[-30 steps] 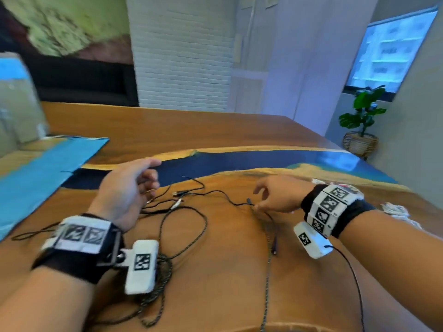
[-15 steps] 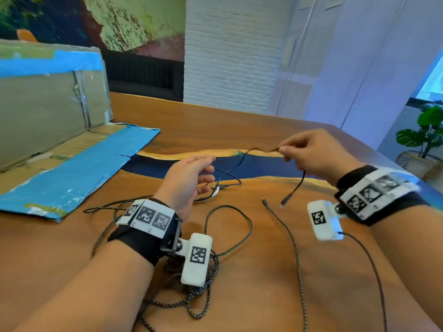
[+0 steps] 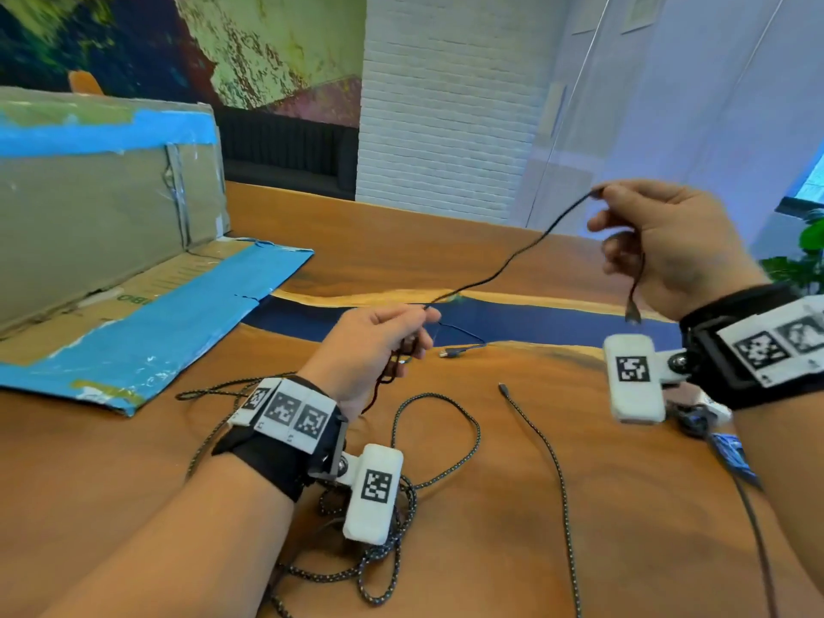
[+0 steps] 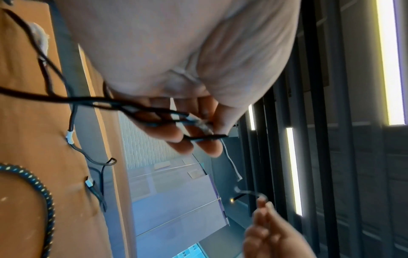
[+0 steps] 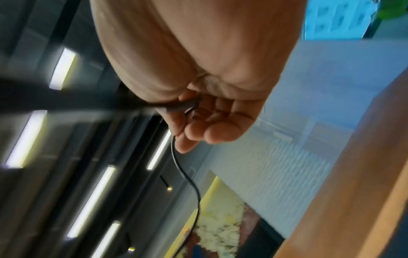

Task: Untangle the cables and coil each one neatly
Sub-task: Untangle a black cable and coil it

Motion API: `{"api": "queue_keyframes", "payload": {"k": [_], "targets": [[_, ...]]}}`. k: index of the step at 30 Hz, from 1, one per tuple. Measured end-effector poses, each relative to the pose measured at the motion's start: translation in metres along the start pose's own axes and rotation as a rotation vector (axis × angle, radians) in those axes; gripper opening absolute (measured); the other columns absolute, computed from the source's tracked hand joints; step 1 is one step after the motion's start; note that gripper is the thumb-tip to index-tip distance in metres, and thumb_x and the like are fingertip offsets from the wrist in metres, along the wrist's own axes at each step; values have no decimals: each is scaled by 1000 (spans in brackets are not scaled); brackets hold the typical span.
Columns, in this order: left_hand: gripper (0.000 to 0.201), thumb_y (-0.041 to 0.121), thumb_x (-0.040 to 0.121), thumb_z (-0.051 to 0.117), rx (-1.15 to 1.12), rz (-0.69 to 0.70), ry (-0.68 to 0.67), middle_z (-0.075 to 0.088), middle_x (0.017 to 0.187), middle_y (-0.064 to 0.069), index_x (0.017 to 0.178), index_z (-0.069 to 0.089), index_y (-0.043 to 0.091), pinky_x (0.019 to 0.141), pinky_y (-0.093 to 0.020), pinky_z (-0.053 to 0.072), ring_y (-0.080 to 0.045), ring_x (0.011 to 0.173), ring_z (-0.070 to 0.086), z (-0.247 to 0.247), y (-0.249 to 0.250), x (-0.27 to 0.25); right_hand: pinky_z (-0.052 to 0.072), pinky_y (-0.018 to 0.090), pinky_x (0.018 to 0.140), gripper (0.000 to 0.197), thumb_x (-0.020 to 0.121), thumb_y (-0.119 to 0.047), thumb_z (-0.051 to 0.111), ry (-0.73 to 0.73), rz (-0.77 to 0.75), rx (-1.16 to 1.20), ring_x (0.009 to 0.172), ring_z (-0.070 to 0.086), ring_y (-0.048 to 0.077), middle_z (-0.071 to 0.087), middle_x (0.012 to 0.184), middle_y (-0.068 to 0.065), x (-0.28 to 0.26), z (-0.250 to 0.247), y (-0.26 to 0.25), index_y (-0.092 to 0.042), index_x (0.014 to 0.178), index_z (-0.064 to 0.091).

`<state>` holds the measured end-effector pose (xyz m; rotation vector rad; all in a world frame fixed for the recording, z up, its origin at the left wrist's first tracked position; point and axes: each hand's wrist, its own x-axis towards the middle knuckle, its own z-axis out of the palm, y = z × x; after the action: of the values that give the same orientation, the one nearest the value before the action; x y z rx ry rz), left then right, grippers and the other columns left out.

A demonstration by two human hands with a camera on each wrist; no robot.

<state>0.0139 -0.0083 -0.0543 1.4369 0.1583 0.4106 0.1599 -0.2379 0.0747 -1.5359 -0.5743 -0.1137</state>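
The thin black rubber-sheathed cable (image 3: 499, 272) is stretched in the air between both hands above the orange-brown wooden table with its dark blue resin stripe (image 3: 512, 483). The right hand (image 3: 669, 252), raised and well apart from the left, pinches the cable near one end between thumb and forefinger, and the short tail with its small metal plug (image 3: 632, 312) hangs down below the palm; the wrist view shows the other fingers curled loosely round that tail. The left hand (image 3: 374, 345), lower and just above the table, has its fingers curled round the same cable and, by the look of the left wrist view, round more than one dark strand (how many I cannot tell). A further run of thin black cable ends in a plug (image 3: 450, 352) lying on the table just beyond the left hand. The black braided cable flecked with yellow (image 3: 450, 421) lies in loose loops and a knot under the left wrist, untouched, with its free end (image 3: 503, 386) out towards the middle. To my judgement this is the separating step: one thin cable is being drawn clear of the heap. Next it calls for feeding the slack through the left fingers without dragging the braided loops along, then beginning the coil.
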Motion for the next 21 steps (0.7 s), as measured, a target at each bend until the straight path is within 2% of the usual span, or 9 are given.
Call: {"api": "queue_keyframes", "payload": {"k": [3,5,6,8,10,12,15,18,21], "targets": [[25,23,106,52,-151,-6,104,72,85,-2,109,74,12,57,-26,43,-15,77,66,-6,4,4,48,24,56,14,100,-18,63,-32,86,-440,57,56,8,75,83,-3,-1,-12,39,-17,100,77],[25,21,106,52,-212,-6,93,72,88,-4,106,74,9,58,-26,47,-15,77,66,-6,5,5,48,22,69,27,98,-11,61,-147,91,-707,72,62,2,75,107,-6,-14,-6,56,-27,115,74],[25,19,106,53,-223,-8,73,72,88,-5,104,75,7,60,-25,50,-15,77,66,-4,4,5,48,25,80,40,96,-7,59,-213,73,-764,93,65,4,71,123,-6,-21,2,61,-30,128,69],[27,19,105,54,-223,-17,31,71,88,-7,102,75,2,65,-25,56,-15,77,66,2,1,4,41,29,100,60,93,-5,59,-333,-6,-759,129,53,10,58,142,-9,-37,23,63,-34,145,54],[30,20,105,53,-239,-31,5,73,90,-9,103,74,-2,73,-26,58,-15,81,68,7,-2,3,37,27,108,68,92,-14,64,-463,-75,-700,134,48,4,56,143,-15,-51,48,62,-39,151,44],[34,17,107,47,-317,-43,3,76,101,-15,106,74,-4,79,-29,59,-19,90,71,9,-2,3,39,19,104,68,92,-25,70,-582,-91,-645,124,54,-5,66,130,-17,-62,72,61,-40,152,40],[37,1,101,37,-398,3,54,74,112,-23,107,72,-6,86,-35,59,-27,103,70,4,1,5,48,14,69,50,97,-29,67,-616,-103,-540,74,68,4,74,80,-4,-72,99,63,-37,144,49],[42,-17,91,38,-266,65,142,75,103,-16,103,74,1,96,-42,56,-25,102,68,-2,1,9,54,36,52,21,102,-21,60,-432,-64,-260,49,54,17,68,65,-2,-69,105,70,-28,119,71],[41,-22,88,54,-155,126,200,76,100,-7,101,75,11,96,-35,57,-20,100,70,-4,0,10,35,30,41,19,105,-20,56,-321,76,-16,40,32,13,47,53,-7,-63,96,80,-17,106,75]]}}
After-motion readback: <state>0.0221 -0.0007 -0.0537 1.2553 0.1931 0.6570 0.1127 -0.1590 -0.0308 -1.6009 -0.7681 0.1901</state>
